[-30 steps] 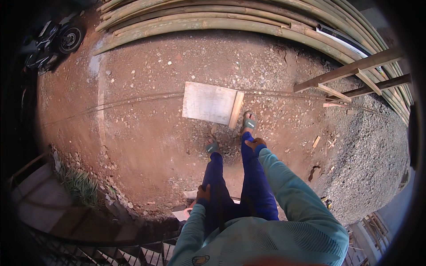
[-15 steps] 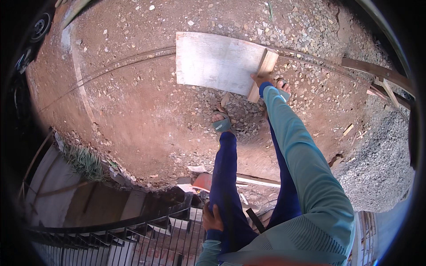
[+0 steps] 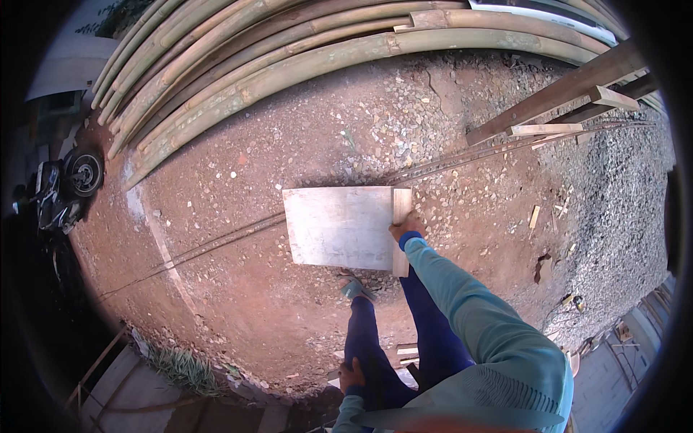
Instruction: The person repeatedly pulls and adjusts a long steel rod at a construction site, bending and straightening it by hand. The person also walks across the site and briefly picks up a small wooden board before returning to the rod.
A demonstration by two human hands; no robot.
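Ground (image 3: 238, 289) of red dirt and gravel fills most of the view, grey gravel (image 3: 621, 216) toward the right rim. Bamboo poles (image 3: 274, 65) lie stacked in a long bundle across the top, curving with the lens. Timber beams (image 3: 570, 79) run in from upper right, a short offcut nailed across one. Thin steel rods (image 3: 216, 242) stretch across the dirt from lower left to upper right, passing behind the board. Motorbike (image 3: 68, 184) parked at the left edge, front wheel visible. Flat grey board (image 3: 339, 227) lies on the dirt at centre, roughly rectangular, with a pale wood batten (image 3: 401, 231) along its right edge. Right hand (image 3: 406, 227), arm in a teal sleeve, reaches down to that batten and touches it about mid-length; fingers look curled onto the wood, but they are too small to tell how firm the grip is. Left hand (image 3: 351, 375) rests on the left thigh, blue trousers, fingers loosely bent, holding nothing. One foot in a green sandal (image 3: 354, 289) stands just below the board's lower edge. Small wood scraps (image 3: 534, 216) scattered on the gravel at right.
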